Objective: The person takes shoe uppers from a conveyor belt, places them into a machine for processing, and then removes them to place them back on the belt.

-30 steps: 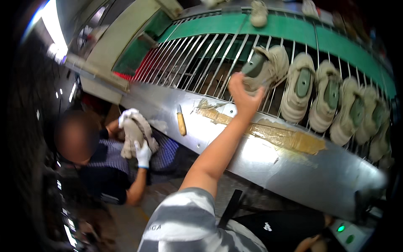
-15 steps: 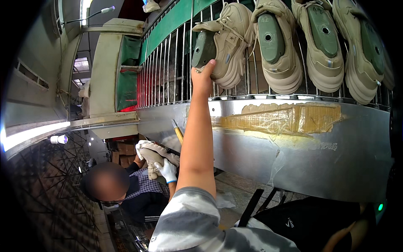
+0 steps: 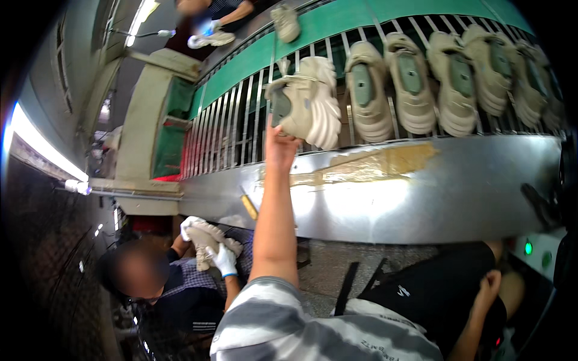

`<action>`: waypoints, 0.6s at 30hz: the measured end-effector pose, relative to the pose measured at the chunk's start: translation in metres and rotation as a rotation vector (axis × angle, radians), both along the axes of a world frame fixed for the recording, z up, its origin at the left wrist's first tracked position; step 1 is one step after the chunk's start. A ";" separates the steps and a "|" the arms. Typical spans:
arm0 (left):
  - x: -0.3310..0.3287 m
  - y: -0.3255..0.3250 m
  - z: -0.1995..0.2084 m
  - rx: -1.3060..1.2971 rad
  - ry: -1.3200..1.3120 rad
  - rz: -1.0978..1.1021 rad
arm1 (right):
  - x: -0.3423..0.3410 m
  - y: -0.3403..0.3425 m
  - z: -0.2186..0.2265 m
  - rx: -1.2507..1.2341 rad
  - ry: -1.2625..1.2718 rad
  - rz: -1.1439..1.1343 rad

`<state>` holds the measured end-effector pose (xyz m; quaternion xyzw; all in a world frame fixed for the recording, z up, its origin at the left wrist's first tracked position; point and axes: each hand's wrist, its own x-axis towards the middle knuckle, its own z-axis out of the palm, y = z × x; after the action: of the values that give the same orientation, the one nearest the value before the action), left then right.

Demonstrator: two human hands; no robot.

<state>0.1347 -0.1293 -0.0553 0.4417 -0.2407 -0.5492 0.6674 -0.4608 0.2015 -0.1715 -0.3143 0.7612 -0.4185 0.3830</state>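
With its fingers closed at the heel, my left hand (image 3: 283, 144) grips a beige sneaker (image 3: 319, 117) that has a thick ridged sole. This sneaker is tipped partly onto its side, its sole facing right, and a green last (image 3: 280, 104) shows in its opening. It is over the bars of a metal roller conveyor (image 3: 244, 120); whether it touches them I cannot tell. To its right stand several matching sneakers (image 3: 410, 90) with green lasts inside. My right hand (image 3: 489, 287) lies by my black shorts, fingers loosely bent, with nothing visible in it.
A smooth metal ledge (image 3: 481, 180) with a torn brown tape patch (image 3: 373, 165) runs along the conveyor's near side. A yellow-handled tool (image 3: 249, 207) lies on it. At lower left a gloved person (image 3: 192, 313) holds a sneaker. Another person works beyond the conveyor, near a lone sneaker (image 3: 285, 23).
The held sneaker has been tilted so that more of its sole shows. My view has shifted, bringing in more sneakers, a person at the top and my right hand.
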 end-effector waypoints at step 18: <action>-0.030 -0.039 -0.009 0.146 0.104 -0.207 | 0.063 0.083 0.097 -0.121 0.125 0.017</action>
<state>0.1051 -0.1682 -0.0643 0.4328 -0.2096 -0.6534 0.5847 -0.3974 0.2847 -0.0744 -0.3689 0.7542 -0.4399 0.3187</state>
